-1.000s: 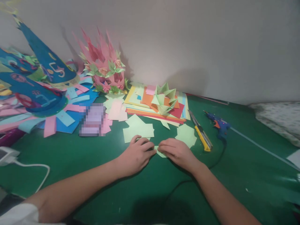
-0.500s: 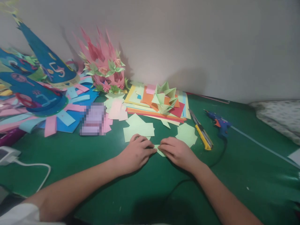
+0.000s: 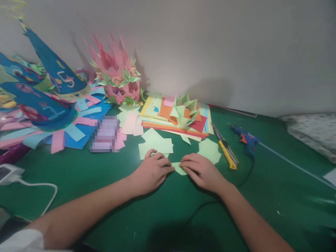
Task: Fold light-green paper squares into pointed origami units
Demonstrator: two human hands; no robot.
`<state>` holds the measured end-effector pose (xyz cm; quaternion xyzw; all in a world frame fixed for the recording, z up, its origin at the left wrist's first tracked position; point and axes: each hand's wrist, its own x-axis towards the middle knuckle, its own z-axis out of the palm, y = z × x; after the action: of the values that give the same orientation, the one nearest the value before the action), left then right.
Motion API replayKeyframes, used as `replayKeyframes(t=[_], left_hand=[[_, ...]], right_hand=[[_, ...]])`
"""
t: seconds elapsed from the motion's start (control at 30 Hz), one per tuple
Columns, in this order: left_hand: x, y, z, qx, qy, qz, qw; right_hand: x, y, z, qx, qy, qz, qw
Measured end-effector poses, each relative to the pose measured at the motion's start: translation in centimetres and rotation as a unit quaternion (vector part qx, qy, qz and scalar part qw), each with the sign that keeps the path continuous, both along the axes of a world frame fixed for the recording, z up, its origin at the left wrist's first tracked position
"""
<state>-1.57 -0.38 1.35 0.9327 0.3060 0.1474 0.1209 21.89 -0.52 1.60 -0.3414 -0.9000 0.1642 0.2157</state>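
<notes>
A small piece of light green paper (image 3: 179, 170), seemingly folded, lies on the green table (image 3: 126, 213) between my hands. My left hand (image 3: 154, 171) pinches its left end between thumb and fingers. At the right end, my right hand (image 3: 201, 171) presses it with closed fingers, hiding part of it. Just beyond my left hand are flat light green paper pieces (image 3: 157, 143). More green pieces (image 3: 210, 150) lie beyond my right hand. A folded green paper crown (image 3: 184, 111) sits on a stack of coloured paper (image 3: 149, 115) farther back.
A yellow utility knife (image 3: 228, 154) with its blade out and a blue glue gun (image 3: 246, 138) with a cord lie to the right. Leftward stand a pink paper crown (image 3: 118, 70) and blue cone hats (image 3: 55, 63). A white charger (image 3: 10, 174) with cable is at the left edge.
My right hand has shifted slightly right along the green paper, so a little more of the paper shows. My left hand stays at its end, nearly unmoved.
</notes>
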Motion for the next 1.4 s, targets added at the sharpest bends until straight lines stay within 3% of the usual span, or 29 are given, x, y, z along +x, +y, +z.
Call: replayKeyframes(t=[0.73,1.13,1.4], left_hand=[[0.0,-0.1,0.2,-0.013,0.001,0.004,1.000],[0.4,-0.4,-0.4,0.030,0.053,0.012,0.998],[0.2,-0.1,-0.3,0.042,0.038,0.005,0.998]], right_hand=[[0.1,-0.1,-0.5,0.064,-0.021,-0.037,0.997],[-1.1,-0.3,-0.9,0.017,0.015,-0.109,0.994],[-2.0,-0.5,-0.6,-0.043,0.007,-0.115,0.992]])
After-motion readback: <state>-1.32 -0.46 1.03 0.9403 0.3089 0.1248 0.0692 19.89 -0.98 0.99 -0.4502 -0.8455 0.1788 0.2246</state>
